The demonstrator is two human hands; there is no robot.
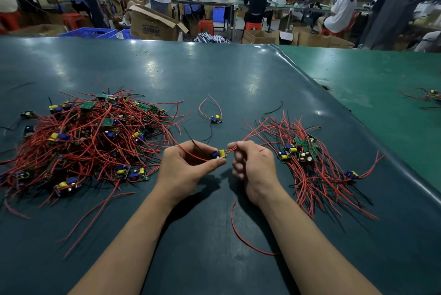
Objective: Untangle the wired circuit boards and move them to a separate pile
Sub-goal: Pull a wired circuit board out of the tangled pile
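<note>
A small circuit board (220,153) is held above the table between both hands: the left hand (188,168) pinches the board itself, while the right hand (253,165) grips its red wires (248,138), likely drawing them free. The tangled pile (90,139) lies left, the sorted pile (310,163) right, on a dark green table mat (238,75) in a busy workshop.
</note>
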